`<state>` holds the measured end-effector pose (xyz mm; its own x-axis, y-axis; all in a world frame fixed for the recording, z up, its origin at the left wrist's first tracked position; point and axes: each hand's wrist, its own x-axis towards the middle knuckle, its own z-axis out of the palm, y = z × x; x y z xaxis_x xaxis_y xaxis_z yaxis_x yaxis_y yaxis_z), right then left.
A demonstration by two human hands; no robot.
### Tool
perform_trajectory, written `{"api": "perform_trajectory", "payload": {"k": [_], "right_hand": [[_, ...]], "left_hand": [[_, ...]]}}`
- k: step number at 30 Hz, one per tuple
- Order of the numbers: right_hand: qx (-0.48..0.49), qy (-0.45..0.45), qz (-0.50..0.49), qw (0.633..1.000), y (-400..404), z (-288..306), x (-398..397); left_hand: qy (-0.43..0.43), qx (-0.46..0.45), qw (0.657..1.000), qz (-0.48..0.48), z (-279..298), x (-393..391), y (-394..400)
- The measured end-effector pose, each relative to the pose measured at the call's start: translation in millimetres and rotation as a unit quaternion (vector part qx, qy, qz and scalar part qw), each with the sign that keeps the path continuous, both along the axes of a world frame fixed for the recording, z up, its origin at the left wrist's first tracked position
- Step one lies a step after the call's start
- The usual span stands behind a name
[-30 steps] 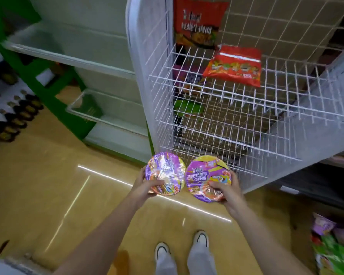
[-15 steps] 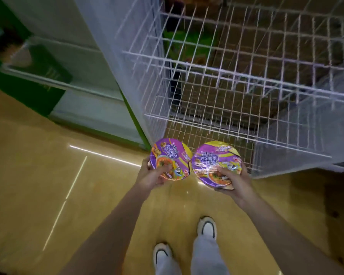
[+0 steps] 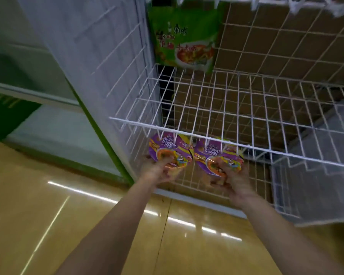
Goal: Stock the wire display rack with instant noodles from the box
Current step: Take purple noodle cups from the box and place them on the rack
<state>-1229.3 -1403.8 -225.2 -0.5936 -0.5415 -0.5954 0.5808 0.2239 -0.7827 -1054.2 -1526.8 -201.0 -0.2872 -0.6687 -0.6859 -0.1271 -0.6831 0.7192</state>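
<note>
Each hand, left hand (image 3: 157, 171) and right hand (image 3: 233, 178), has its grip clamped on a purple noodle bowl (image 3: 168, 150) low in the frame's middle, under the wire shelf (image 3: 246, 124). A bowl could bump the front wire and fall.

I'm in a shop, a small grocery by the look of it. White wire display rack (image 3: 232, 135) in front of me, tiered basket shelves, a green instant noodle packet (image 3: 184, 39) standing at its far left. On the left, retail shelving with green uprights (image 3: 99, 133) and pale shelf boards. Glossy tan floor (image 3: 48, 215) reflecting strip lights.
</note>
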Motion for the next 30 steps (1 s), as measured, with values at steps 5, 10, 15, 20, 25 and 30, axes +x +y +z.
{"api": "perform_trajectory", "payload": {"k": [5, 10, 15, 20, 25, 30], "right_hand": [[0.005, 0.057, -0.026, 0.998, -45.6, -51.8, -32.9], [-0.019, 0.074, -0.033, 0.997, -58.0, -86.4, -45.7], [-0.021, 0.052, -0.019, 0.998, -61.3, -97.7, -50.6], [-0.001, 0.035, 0.055, 0.998, -61.1, -82.2, -50.9], [0.028, 0.022, 0.071, 0.997, -50.8, -76.0, -45.2], [0.043, 0.010, 0.049, 0.998, -22.6, -46.9, -22.0]], "left_hand": [[0.048, -0.006, 0.999, -0.013, -82.0, -45.2, -48.6], [0.066, -0.046, 0.997, -0.003, -164.2, -78.7, -86.7], [0.107, -0.080, 0.989, 0.064, -140.3, -81.3, -64.4], [0.145, -0.150, 0.975, 0.081, -189.1, -97.1, -100.4], [0.114, -0.171, 0.977, 0.054, -122.5, -94.3, -63.5], [-0.010, -0.130, 0.991, 0.016, -86.6, -89.2, -23.8]]}}
